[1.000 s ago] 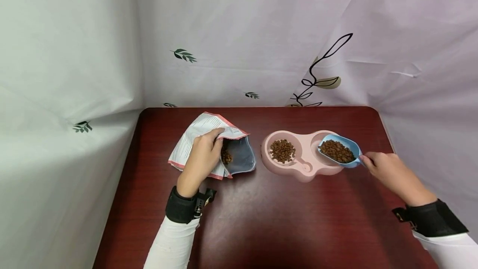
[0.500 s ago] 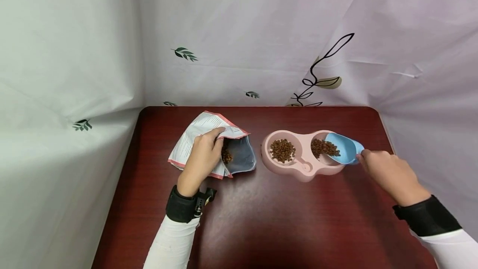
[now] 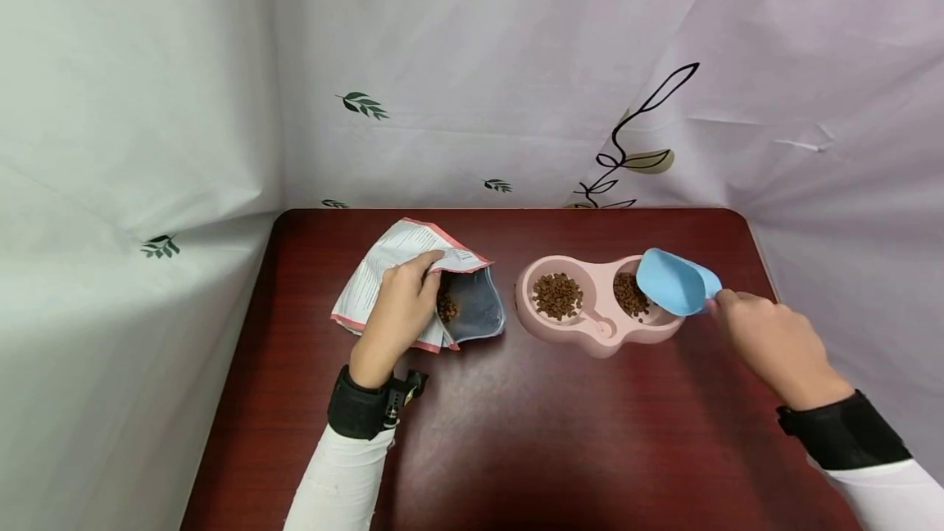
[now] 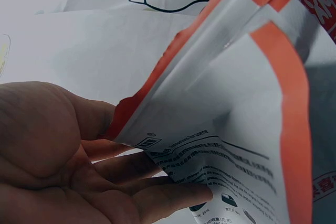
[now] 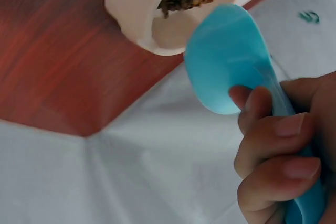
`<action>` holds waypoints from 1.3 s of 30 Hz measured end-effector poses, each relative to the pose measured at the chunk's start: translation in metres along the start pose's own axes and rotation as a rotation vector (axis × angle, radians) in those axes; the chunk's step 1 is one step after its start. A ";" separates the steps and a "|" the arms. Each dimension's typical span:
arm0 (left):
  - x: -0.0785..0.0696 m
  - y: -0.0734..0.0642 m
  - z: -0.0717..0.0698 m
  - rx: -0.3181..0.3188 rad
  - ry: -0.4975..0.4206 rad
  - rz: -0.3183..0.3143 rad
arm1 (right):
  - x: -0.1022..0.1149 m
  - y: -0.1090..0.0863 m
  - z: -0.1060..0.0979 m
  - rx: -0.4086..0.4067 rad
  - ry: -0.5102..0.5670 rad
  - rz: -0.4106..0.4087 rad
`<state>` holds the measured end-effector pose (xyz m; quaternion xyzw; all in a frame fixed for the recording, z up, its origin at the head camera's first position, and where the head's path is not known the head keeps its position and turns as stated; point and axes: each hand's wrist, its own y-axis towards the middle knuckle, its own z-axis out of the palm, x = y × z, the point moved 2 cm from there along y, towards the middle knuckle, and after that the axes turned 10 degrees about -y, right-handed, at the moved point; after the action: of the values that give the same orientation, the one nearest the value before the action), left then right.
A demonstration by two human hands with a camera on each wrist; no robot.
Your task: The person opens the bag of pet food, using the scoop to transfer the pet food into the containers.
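Observation:
My right hand (image 3: 770, 342) grips the handle of a blue scoop (image 3: 671, 281), its fingers curled round it in the right wrist view. The scoop is tilted over the right bowl of a pink double pet bowl (image 3: 606, 277), and no kibble shows in it. Brown kibble (image 3: 630, 295) lies in that right bowl; more kibble (image 3: 557, 296) fills part of the left one. At the left, my left hand (image 3: 398, 306) pinches the edge of a white and red pet food bag (image 3: 383, 260). The bag's mouth gapes to the right, with some kibble (image 3: 447, 306) inside.
A dark red wooden table (image 3: 546, 433) carries the bag and the double bowl. White cloth (image 3: 472, 64) with leaf prints hangs behind the table and along both sides.
The right hand tipped the scoop, and its kibble fell into the right bowl. Since then the scoop has lifted slightly, away from the pile. The left hand and the bag stay put.

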<state>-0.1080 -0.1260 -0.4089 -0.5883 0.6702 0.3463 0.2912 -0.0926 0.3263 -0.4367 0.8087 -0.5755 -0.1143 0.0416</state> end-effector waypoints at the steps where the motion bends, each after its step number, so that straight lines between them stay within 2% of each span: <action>1: 0.000 0.000 0.000 -0.001 0.001 0.001 | -0.002 0.000 0.000 0.010 0.032 0.032; 5: 0.000 -0.002 0.000 -0.001 0.000 -0.001 | -0.010 -0.002 0.003 0.007 0.158 0.148; 9: 0.001 -0.004 0.001 -0.008 0.002 -0.003 | -0.017 -0.008 0.014 -0.006 0.286 0.293; 12: 0.002 -0.005 0.001 -0.014 0.006 -0.004 | -0.018 -0.016 0.028 -0.013 0.383 0.436; 14: 0.002 -0.005 0.001 -0.013 0.006 -0.002 | -0.016 -0.023 0.040 -0.025 0.480 0.562; 17: 0.002 -0.005 0.000 -0.010 0.002 0.003 | -0.008 -0.033 0.060 -0.069 0.701 0.778; 20: 0.002 -0.005 0.000 -0.009 0.000 0.001 | 0.006 -0.041 0.081 -0.167 1.033 0.999; 22: 0.002 -0.005 0.000 -0.007 -0.002 0.000 | 0.017 -0.046 0.093 -0.257 1.218 1.114; 24: 0.002 -0.005 0.000 -0.005 -0.006 0.004 | 0.027 -0.050 0.103 -0.345 1.360 1.188; 27: 0.001 -0.003 0.000 -0.005 -0.009 0.013 | 0.040 -0.053 0.114 -0.430 1.483 1.244; 30: 0.000 -0.003 0.001 -0.007 -0.009 0.012 | 0.049 -0.055 0.121 -0.487 1.578 1.255; 36: 0.000 -0.002 0.001 -0.011 0.002 0.006 | 0.062 -0.058 0.135 -0.562 1.703 1.221; 39: 0.001 -0.002 0.001 -0.011 -0.001 0.008 | 0.068 -0.059 0.140 -0.573 1.739 1.199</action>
<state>-0.1064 -0.1255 -0.4103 -0.5867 0.6707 0.3515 0.2870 -0.0496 0.2912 -0.5935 0.1616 -0.6016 0.4049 0.6693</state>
